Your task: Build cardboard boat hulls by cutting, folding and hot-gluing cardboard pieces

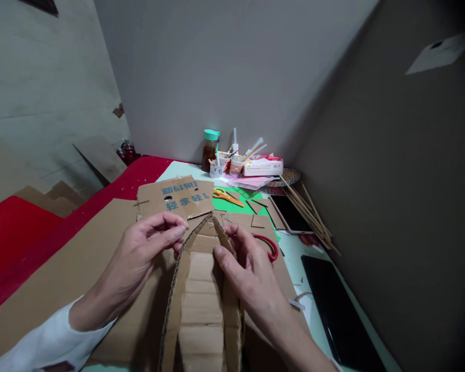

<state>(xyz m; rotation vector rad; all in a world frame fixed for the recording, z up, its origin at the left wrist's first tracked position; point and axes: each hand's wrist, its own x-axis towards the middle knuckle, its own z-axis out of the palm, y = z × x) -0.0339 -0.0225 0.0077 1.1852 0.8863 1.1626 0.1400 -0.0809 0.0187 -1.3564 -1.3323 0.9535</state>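
Nearest you, the tall, narrow, brown corrugated-cardboard structure (201,305) stands between your forearms. Its two side strips rise from the bottom edge of the view and lean together into a peak at about 12 o'clock from your wrists, with a stepped, ribbed panel between them. Its long axis runs straight away from you, from 6 to 12 o'clock, and the peak is the far end.

Your left hand (139,258) sits at about 10 o'clock from the structure's middle. Its thumb and fingertips are pinched closed just beside the top of the left strip, but you cannot tell whether they grip the edge or only touch it. Your right hand (248,274) is at about 2 o'clock. Its fingers curl onto the right strip near the peak, with the thumb pressed against the strip's outer face, so that hand has hold of the cardboard. Both hands are about equally near the peak, with the right one more firmly on it.

Under the structure lies a large flat brown cardboard sheet (81,268). Just past the peak, at 12 o'clock, is a brown cardboard flap with blue printed characters (174,196). Red-handled scissors (269,247) show beside your right hand, at about 2 o'clock. Farther off, orange-handled scissors (227,196) rest on a green cutting mat (240,199).
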